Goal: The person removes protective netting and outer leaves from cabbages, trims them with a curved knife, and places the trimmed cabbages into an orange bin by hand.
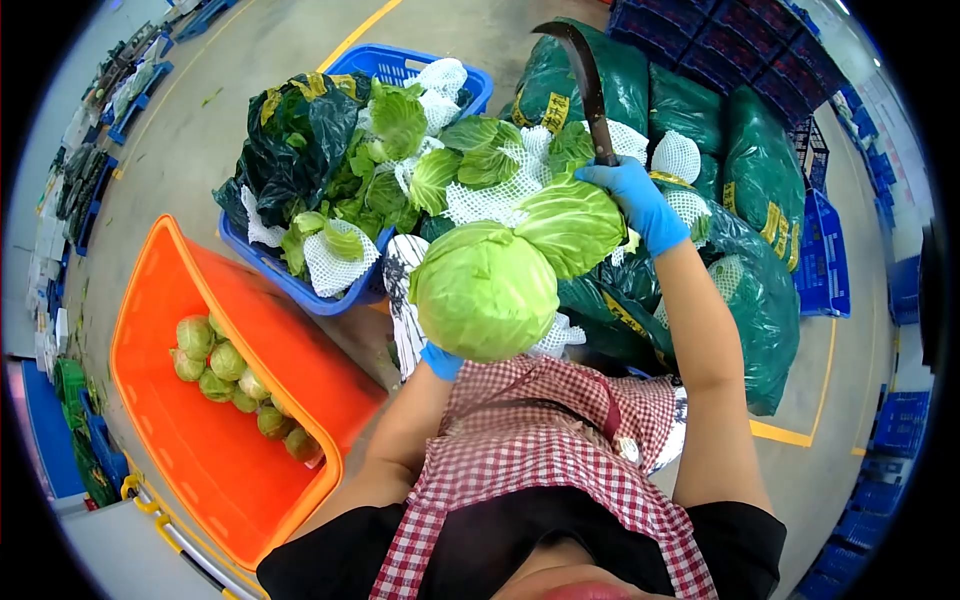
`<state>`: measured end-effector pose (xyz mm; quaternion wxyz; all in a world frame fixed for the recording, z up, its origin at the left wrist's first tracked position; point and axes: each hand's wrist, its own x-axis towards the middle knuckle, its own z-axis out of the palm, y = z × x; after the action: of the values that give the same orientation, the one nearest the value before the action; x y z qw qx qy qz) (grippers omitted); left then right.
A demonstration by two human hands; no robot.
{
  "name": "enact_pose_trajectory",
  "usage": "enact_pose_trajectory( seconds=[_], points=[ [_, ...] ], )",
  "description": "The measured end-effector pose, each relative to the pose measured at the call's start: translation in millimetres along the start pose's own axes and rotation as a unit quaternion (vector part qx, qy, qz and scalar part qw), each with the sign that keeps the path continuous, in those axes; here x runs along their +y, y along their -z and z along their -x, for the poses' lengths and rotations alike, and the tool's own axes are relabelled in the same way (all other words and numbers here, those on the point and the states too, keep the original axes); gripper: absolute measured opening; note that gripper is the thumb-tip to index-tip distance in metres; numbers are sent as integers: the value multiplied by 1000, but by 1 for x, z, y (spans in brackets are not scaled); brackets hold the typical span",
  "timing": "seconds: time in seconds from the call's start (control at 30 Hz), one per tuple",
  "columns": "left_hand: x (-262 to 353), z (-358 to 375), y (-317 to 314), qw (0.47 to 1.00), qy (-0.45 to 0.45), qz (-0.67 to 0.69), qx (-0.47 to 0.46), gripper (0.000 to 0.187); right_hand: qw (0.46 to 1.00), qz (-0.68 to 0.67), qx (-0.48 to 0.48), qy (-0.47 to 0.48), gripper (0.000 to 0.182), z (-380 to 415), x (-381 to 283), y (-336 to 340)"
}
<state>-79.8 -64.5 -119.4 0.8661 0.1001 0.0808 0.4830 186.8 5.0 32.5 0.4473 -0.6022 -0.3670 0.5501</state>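
A large pale green cabbage (483,290) rests on my left hand (441,361), whose blue glove shows only at the cabbage's lower edge; its fingers are hidden underneath. My right hand (640,200), also gloved in blue, is closed around the handle of a curved knife (588,85), blade pointing up and away. A loose outer leaf (572,226) spreads between the cabbage and my right hand, its upper edge by my fingers. Beyond the cabbage lie trimmed leaves (485,150) and white foam nets (485,203).
An orange bin (240,400) at the left holds several cabbages (222,372). Blue crates (375,60) with leaves, nets and a dark plastic bag (305,150) stand ahead. Green sacks (760,190) are piled at the right, near another blue crate (822,250).
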Motion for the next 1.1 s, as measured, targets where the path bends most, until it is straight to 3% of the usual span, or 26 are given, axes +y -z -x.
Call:
enact_pose_trajectory(
  seconds=[0.1, 0.23, 0.27, 0.37, 0.43, 0.47, 0.5, 0.57, 0.63, 0.7, 0.77, 0.8, 0.87, 0.9, 0.97, 1.0, 1.1],
  points=[
    [-3, 11, -10, 997, 19, 64, 25, 52, 1000, 20, -6, -16, 19, -18, 10, 12],
    [-4, 23, 5, 1000, 1, -31, 4, 51, 995, 94, 8, -17, 20, -43, 28, 35],
    [-3, 27, 6, 999, 4, -39, -3, 51, 983, 173, 50, -27, 27, -61, 41, 50],
    [5, 43, -7, 999, 23, -35, -35, 52, 959, 195, 203, -3, 33, -100, 72, 82],
    [8, 49, -18, 997, 43, -30, -55, 52, 931, 239, 275, -18, 41, -84, 54, 70],
    [9, 50, -24, 996, 58, -29, -61, 52, 907, 339, 247, -39, 47, -72, 38, 63],
    [11, 49, -28, 995, 76, -29, -64, 53, 781, 570, 254, 20, 47, -71, 31, 56],
    [15, 42, -36, 989, 133, -27, -59, 52, 828, 530, 166, 78, 47, -42, 13, 21],
    [19, 26, -38, 979, 194, -28, -53, 49, 946, 321, -22, 19, 51, 1, -10, -29],
    [17, 10, -26, 972, 225, -49, -45, 47, 902, 374, -162, 141, 51, 30, -17, -66],
    [17, -1, -15, 959, 272, -78, -36, 48, 831, 466, -248, 172, 51, 52, -31, -100],
    [19, 1, -15, 943, 330, 53, 5, 48, 809, 485, -283, 173, 51, 53, -28, -112],
    [21, 3, -41, 940, 320, -95, 70, 46, 755, 533, -347, 160, 49, 54, -21, -123],
    [19, 3, -50, 929, 313, -168, 102, 45, 738, 546, -364, 155, 46, 54, -17, -125],
    [-2, 7, 0, 915, 358, -128, 134, 46, 704, 571, -398, 142, 42, 56, -8, -128],
    [2, 12, -5, 916, 375, -103, 95, 48, 699, 589, -383, 134, 36, 62, -14, -129],
    [-6, 22, -13, 924, 379, 28, 48, 47, 744, 573, -318, 132, 37, 57, -15, -115]
  ],
)
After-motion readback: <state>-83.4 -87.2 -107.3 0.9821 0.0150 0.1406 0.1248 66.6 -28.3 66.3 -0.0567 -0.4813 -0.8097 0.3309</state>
